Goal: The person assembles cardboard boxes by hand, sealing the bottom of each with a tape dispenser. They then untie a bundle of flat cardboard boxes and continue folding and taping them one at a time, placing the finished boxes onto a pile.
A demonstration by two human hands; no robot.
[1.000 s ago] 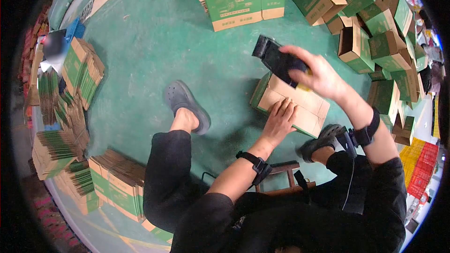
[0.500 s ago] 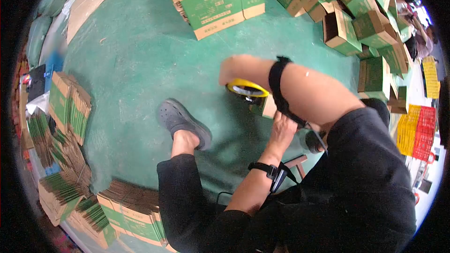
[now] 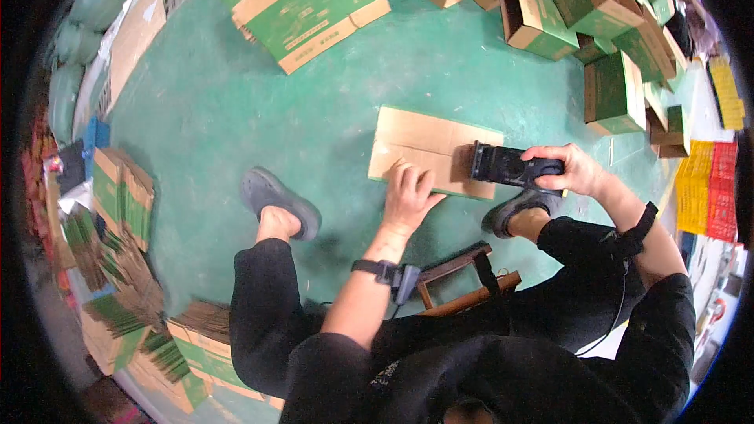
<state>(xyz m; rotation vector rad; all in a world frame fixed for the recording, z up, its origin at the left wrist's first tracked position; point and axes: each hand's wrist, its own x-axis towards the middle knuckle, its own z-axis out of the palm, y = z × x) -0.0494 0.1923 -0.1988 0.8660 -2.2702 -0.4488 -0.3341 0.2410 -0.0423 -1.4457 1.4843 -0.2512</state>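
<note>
A cardboard box [image 3: 428,129] stands between my feet, brown folded flaps facing up and a seam running lengthwise between them. My left hand [image 3: 410,192] grips its near edge at the left, fingers bent on the flap and thumb along the side. In my right hand [image 3: 577,169] is a black tape dispenser [image 3: 510,166], its front end over the right part of the flaps. My right fingers wrap round the dispenser's body.
A small wooden stool [image 3: 463,279] is below my hands. Green-and-brown boxes [image 3: 542,23] pile up at the upper right, and a larger printed carton [image 3: 314,12] lies ahead. Bundles of flattened cartons [image 3: 126,196] line the left. Yellow and red crates [image 3: 707,188] stand far right.
My right arm has drawn back from across the box to the right with the tape dispenser. My left hand has moved up and left onto the box, whose flaps now show.
</note>
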